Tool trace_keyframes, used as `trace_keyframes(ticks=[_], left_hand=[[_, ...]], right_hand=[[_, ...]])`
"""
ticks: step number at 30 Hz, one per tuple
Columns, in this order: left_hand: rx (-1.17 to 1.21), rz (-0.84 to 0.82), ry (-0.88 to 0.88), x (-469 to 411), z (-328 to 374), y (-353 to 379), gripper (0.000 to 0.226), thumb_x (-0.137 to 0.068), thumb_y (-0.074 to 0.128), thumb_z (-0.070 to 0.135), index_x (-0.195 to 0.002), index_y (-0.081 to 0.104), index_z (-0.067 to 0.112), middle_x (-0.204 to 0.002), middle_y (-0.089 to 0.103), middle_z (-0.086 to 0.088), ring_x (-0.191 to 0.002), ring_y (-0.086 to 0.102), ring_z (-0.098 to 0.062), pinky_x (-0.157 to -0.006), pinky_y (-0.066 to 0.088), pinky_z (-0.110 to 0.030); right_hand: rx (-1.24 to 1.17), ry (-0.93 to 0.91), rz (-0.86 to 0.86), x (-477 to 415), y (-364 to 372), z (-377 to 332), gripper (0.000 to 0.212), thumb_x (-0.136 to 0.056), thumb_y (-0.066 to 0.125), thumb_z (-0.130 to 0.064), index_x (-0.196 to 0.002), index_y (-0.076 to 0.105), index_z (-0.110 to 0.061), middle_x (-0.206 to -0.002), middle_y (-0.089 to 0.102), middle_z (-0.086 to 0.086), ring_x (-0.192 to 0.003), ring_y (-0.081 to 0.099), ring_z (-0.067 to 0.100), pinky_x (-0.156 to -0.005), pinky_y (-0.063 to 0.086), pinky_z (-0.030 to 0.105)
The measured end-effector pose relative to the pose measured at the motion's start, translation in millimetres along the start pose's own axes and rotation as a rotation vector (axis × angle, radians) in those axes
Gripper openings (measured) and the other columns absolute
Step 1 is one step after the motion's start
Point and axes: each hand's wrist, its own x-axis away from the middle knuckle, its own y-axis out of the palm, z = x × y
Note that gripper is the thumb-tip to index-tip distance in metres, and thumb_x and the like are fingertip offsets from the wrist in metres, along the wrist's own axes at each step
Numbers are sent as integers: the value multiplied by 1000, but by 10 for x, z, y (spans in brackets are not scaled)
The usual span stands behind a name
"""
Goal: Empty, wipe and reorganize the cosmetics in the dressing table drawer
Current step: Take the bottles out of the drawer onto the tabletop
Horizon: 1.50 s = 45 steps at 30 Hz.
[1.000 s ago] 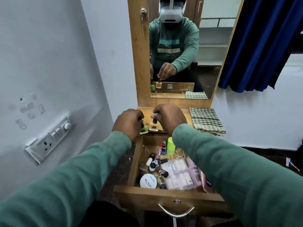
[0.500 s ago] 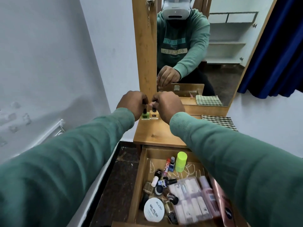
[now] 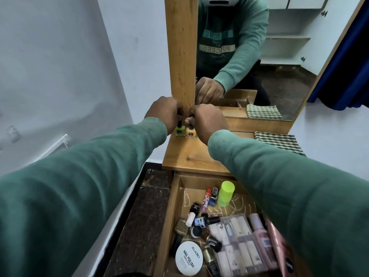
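Carried further back on the table (image 3: 191, 156), green polish (image 3: 180, 131) and yellow polish (image 3: 191, 133) stand side by side, caps gripped by left hand (image 3: 163, 112) and right hand (image 3: 207, 122); drawer (image 3: 166, 216) behind both wrists looks nearly full.

Home bedroom, dressing corner. Wooden dressing table (image 3: 191, 156) is standing against a plain painted wall (image 3: 60, 66), with a tall mirror (image 3: 279, 76) rising from it. Drawer (image 3: 165, 216) is hanging open, holding loose cosmetics (image 3: 207, 219) and a round tin (image 3: 189, 257) reading NAIL POLISH. Green nail polish bottle (image 3: 180, 131) and yellow nail polish bottle (image 3: 191, 133) are standing on top, with a checked cloth (image 3: 279, 140) lying further right. Blue curtain (image 3: 343, 66) is hanging at right. Mirror is reflecting white built-in shelves (image 3: 285, 38). Dark stone floor (image 3: 139, 216) is showing below.
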Motion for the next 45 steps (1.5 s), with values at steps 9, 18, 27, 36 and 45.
trace_keyframes(ticks=[9, 18, 27, 36, 45], left_hand=[[-1, -6, 9, -19, 9, 19, 20, -93, 64, 8, -99, 78, 21, -97, 73, -6, -81, 66, -28, -79, 58, -35], [36, 15, 23, 49, -35, 89, 25, -94, 64, 7, -111, 76, 21, -105, 74, -6, -88, 68, -27, -85, 59, -38], [-51, 68, 93, 257, 45, 4, 24, -91, 66, 10, -115, 68, 17, -113, 65, -11, -100, 62, -34, -84, 53, -42], [-14, 84, 274, 1219, 426, 13, 31, -92, 63, 10, -122, 62, 15, -121, 64, -8, -108, 59, -30, -92, 50, -44], [-143, -96, 406, 2146, 423, 379, 29, -66, 79, 17, -90, 63, 22, -87, 71, 0, -90, 66, -28, -83, 39, -38]], right_hand=[[6, 1, 20, -31, 20, 22, 24, -102, 61, -36, -98, 74, -16, -88, 73, 4, -82, 67, 25, -78, 58, 39], [-28, -25, 51, -16, 70, 32, 22, -102, 62, -35, -112, 72, -18, -96, 74, 4, -89, 69, 24, -83, 58, 43], [-47, -41, 108, 148, -60, 73, 24, -97, 69, -34, -117, 73, -22, -101, 73, 4, -92, 67, 25, -78, 56, 38], [-91, -119, 194, 1092, -167, 76, 12, -100, 64, -22, -107, 72, -16, -103, 70, 4, -93, 62, 25, -74, 45, 31], [-152, -52, -74, 2154, 190, 183, 7, -96, 64, -26, -97, 70, -25, -103, 69, -4, -99, 61, 21, -70, 43, 33]])
